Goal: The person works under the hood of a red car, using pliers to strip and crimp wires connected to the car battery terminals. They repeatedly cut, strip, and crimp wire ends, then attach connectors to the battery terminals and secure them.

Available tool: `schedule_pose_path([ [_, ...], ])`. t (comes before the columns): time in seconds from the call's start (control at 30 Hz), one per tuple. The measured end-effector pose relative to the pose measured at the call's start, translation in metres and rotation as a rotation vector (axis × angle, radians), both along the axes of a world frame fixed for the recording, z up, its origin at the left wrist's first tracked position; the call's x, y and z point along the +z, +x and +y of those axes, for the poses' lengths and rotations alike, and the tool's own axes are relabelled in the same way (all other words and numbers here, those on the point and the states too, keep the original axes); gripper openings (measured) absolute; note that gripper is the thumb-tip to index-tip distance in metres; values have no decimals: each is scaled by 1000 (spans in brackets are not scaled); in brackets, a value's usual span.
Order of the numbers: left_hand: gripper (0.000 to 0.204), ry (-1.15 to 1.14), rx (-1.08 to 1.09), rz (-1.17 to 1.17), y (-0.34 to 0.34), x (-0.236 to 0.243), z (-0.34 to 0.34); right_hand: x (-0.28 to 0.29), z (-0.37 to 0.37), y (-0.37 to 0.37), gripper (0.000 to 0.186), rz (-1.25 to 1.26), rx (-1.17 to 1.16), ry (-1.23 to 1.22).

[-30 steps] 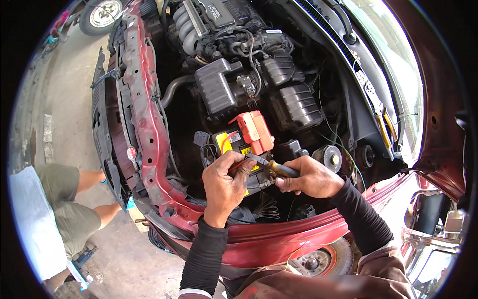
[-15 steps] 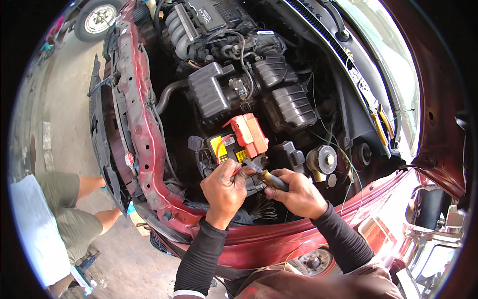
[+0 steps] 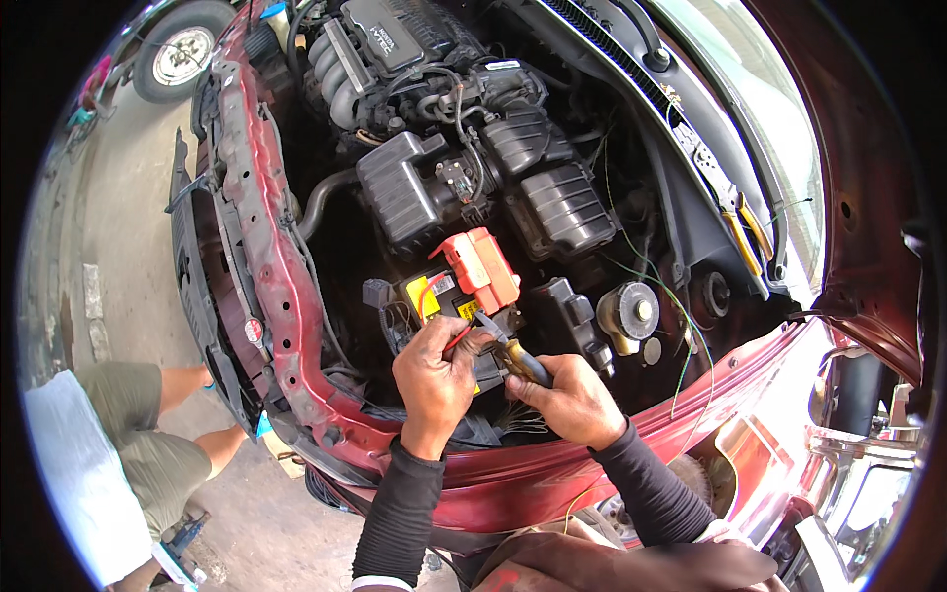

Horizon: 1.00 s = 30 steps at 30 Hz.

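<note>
My left hand (image 3: pixel 432 385) is closed in a pinch on a thin red wire (image 3: pixel 456 338) over the black-and-yellow battery (image 3: pixel 422 297). My right hand (image 3: pixel 574 405) grips a metal hand tool (image 3: pixel 525 359) with a yellow and dark handle, its metal tip angled up-left beside my left fingertips. The tool's exact type is hard to make out. A red terminal cover (image 3: pixel 481 266) sits on the battery just above both hands. Loose pale wires (image 3: pixel 528 422) lie below my right hand.
An open engine bay with black housings (image 3: pixel 400 187) surrounds the hands, edged by a red front beam (image 3: pixel 286 335). Yellow-handled pliers (image 3: pixel 742 232) lie on the right cowl, near green wires. A person (image 3: pixel 128 444) in shorts is at the lower left; a wheel (image 3: pixel 178 64) is at upper left.
My right hand has shifted down and toward me with the tool, relative to the battery. My left hand still pinches the red wire. The scene has slid slightly left in view.
</note>
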<state>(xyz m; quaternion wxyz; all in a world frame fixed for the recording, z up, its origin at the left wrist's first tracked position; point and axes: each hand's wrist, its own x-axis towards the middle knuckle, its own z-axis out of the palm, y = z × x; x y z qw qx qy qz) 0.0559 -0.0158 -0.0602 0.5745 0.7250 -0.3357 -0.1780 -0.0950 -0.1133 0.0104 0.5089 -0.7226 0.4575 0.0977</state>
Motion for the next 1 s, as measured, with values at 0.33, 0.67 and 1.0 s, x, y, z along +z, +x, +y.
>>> schedule_pose_path([
  [0.33, 15, 68, 22, -123, -2, 31, 11, -7, -13, -7, 29, -238, 379, -745],
  [0.67, 18, -154, -50, 673, 22, 19, 16, -11, -30, 7, 39, -321, 538, -870],
  [1.0, 13, -123, 39, 487, 10, 14, 6, -7, -26, 13, 25, -224, 399, -375],
])
